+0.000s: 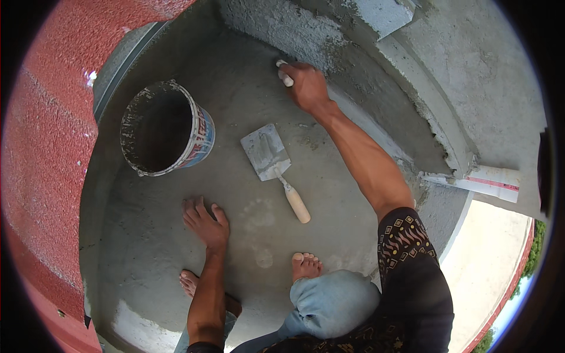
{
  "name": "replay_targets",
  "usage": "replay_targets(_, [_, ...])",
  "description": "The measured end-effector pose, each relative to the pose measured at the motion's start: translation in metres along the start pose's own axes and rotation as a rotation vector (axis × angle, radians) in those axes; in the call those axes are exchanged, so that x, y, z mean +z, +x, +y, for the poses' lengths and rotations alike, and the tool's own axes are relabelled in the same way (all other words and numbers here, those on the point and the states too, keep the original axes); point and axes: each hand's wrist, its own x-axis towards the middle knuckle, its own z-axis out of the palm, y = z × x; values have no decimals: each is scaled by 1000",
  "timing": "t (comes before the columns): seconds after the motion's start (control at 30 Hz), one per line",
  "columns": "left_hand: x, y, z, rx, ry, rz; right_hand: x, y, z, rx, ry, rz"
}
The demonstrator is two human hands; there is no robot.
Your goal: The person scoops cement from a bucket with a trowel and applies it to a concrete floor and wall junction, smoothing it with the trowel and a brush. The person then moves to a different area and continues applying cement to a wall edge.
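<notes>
My right hand (307, 87) is closed on a pale tool handle (286, 76) at the base of the rough cement wall (282, 32); the rest of the tool is hidden or cannot be made out. My left hand (206, 220) rests on the grey cement floor (235, 276) with its fingers apart and nothing in it. Between my hands lies a trowel (265, 150) with a square, cement-smeared blade and a wooden handle. A cement-stained bucket (200, 138) stands on the floor up and left of my left hand, its inside dark.
A red textured wall (44, 147) curves along the left. At the right are a cement ledge (471, 82) and a pale pipe or strip (491, 182). My bare feet (306, 265) are below the trowel. Beyond a sunlit pale surface (482, 247) at lower right shows greenery.
</notes>
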Motion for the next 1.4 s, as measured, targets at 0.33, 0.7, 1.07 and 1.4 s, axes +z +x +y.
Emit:
replay_targets(0.33, [9,-1,10,34,-12,28,55,135,-38,9,-244,-222])
replay_targets(0.7, [4,-2,-4,36,-6,51,-112,-106,45,157,-290,-381])
replay_targets(1.07, [-50,3,-71,192,-116,-195,-230,-325,134,290,-294,-281])
replay_targets(1.4, [-189,-39,-200,46,163,-927,-225,-313,83,336,-460,-371])
